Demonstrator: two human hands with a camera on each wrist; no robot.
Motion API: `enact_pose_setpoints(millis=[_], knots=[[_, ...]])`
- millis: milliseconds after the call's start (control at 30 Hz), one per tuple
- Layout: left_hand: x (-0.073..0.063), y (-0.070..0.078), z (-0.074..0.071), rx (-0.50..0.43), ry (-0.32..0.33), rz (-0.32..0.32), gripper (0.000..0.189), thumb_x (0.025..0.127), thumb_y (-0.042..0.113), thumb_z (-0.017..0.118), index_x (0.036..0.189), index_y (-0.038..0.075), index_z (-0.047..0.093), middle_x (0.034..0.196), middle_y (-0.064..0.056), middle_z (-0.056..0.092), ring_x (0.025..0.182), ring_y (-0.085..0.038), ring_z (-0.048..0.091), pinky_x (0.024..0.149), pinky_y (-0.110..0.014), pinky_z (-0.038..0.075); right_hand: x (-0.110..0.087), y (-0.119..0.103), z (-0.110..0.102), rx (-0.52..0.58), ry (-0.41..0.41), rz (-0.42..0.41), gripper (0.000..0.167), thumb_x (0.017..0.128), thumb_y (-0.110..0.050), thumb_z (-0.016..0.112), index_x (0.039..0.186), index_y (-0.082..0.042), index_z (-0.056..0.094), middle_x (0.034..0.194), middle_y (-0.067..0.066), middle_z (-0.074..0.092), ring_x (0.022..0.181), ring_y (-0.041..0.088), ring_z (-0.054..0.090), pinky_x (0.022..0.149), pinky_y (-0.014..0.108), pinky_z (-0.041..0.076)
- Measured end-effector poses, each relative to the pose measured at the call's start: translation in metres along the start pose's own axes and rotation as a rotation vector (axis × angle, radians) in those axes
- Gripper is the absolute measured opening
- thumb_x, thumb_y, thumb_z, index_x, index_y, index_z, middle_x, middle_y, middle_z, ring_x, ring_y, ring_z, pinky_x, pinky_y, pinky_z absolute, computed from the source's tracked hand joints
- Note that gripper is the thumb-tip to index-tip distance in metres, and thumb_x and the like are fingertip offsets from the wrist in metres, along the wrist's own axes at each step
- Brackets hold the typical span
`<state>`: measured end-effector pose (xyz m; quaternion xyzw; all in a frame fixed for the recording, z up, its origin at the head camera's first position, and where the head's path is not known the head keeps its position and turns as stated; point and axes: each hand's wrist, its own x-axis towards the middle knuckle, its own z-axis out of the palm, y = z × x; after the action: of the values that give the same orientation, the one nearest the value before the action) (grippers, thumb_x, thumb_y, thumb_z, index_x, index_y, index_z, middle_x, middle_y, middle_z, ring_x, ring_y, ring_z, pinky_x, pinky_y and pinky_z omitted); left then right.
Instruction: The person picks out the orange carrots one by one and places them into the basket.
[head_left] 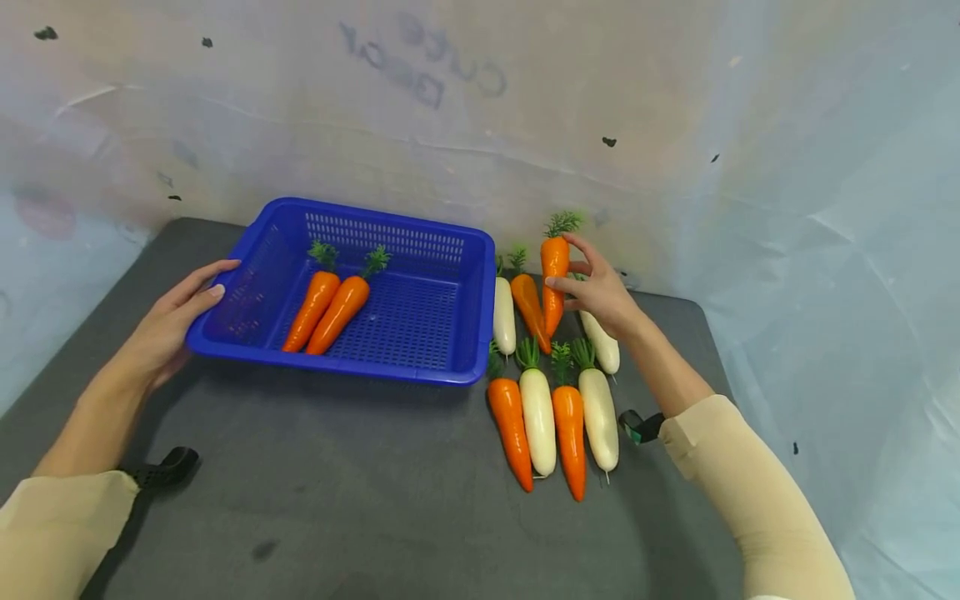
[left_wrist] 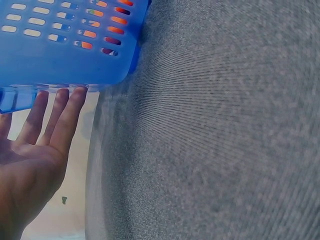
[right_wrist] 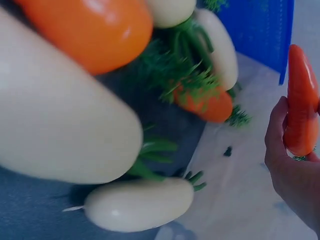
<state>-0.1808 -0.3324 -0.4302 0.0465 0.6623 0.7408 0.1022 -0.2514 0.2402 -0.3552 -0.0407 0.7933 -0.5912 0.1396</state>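
Note:
My right hand (head_left: 602, 293) holds a carrot (head_left: 554, 262) upright between thumb and fingers, its green top upward, over the back of a group of vegetables. The same carrot (right_wrist: 301, 107) shows at the right edge of the right wrist view. At the left end of a blue plastic basket (head_left: 408, 375), my left hand (head_left: 168, 321) grips the rim, thumb on top. In the left wrist view its fingertips tuck in under the rim. Two carrots (head_left: 306, 310) lie side by side in the basket's left half.
Right of the basket, a front row alternates carrots (head_left: 512, 429) and white radishes (head_left: 537, 421). Behind lie another carrot (head_left: 527, 304) and two radishes (head_left: 600, 342), one close against the basket. A sheet-covered wall (head_left: 525, 108) rises behind the dark tabletop (head_left: 337, 500).

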Motion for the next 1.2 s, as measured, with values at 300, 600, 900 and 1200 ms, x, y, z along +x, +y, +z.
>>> enact_pose_setpoints(millis=[300, 600, 900, 1200], knots=[[-0.003, -0.002, 0.002, 0.016, -0.001, -0.004, 0.049, 0.107, 0.023, 0.044, 0.155, 0.024, 0.032, 0.13, -0.002, 0.048, 0.093, -0.016, 0.069, 0.068, -0.034, 0.06, -0.006, -0.017, 0.023, -0.026, -0.06, -0.054, 0.079, 0.094, -0.018, 0.071, 0.157, -0.034, 0.026, 0.146, 0.016, 0.04, 0.109, 0.034, 0.063, 0.087, 0.047, 0.055], [-0.002, 0.001, 0.002, 0.004, -0.004, 0.005, 0.049, 0.108, 0.022, 0.044, 0.155, 0.023, 0.032, 0.129, -0.003, 0.05, 0.092, -0.016, 0.069, 0.067, -0.035, 0.06, -0.004, -0.03, 0.051, -0.081, -0.121, -0.107, 0.078, 0.093, -0.02, 0.072, 0.156, -0.033, 0.028, 0.144, 0.014, 0.043, 0.114, 0.03, 0.061, 0.085, 0.046, 0.056], [-0.001, 0.002, 0.001, 0.023, 0.005, 0.003, 0.049, 0.107, 0.023, 0.044, 0.155, 0.025, 0.032, 0.13, -0.003, 0.047, 0.094, -0.015, 0.069, 0.067, -0.034, 0.06, 0.007, -0.044, 0.085, -0.082, -0.194, -0.101, 0.078, 0.093, -0.02, 0.072, 0.156, -0.033, 0.027, 0.142, 0.016, 0.043, 0.106, 0.031, 0.067, 0.083, 0.043, 0.057], [0.0, 0.0, 0.001, 0.017, 0.001, -0.002, 0.05, 0.107, 0.024, 0.044, 0.156, 0.025, 0.031, 0.131, -0.002, 0.047, 0.095, -0.016, 0.069, 0.067, -0.035, 0.06, 0.018, -0.046, 0.116, -0.122, -0.242, -0.075, 0.082, 0.091, -0.021, 0.074, 0.157, -0.03, 0.026, 0.141, 0.017, 0.045, 0.103, 0.027, 0.067, 0.083, 0.042, 0.058]])
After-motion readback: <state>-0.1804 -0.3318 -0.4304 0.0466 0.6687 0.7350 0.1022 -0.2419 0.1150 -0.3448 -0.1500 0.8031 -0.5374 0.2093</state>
